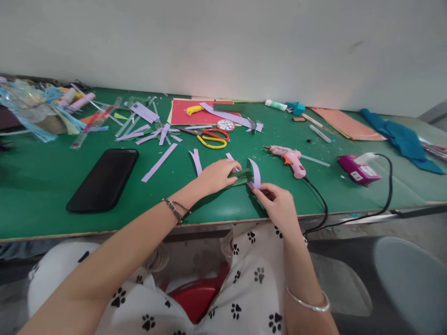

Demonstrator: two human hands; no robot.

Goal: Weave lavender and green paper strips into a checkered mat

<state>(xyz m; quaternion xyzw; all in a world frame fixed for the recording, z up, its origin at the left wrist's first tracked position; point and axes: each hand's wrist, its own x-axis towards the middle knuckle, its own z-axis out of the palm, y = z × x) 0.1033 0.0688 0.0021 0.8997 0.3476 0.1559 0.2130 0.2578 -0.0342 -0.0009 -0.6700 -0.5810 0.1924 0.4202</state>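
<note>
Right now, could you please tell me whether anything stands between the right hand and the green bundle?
Yes: the curved lilac strip, pinched by the right hand, stands between it and the right end of the green bundle.

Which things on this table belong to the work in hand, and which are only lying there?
In the work:
Green piece, in the left hand
Lilac strip, in the right hand
Scissors and glue gun, probably

Seemingly just lying there:
Black phone
Orange sheet
Blue material, at the right
</note>
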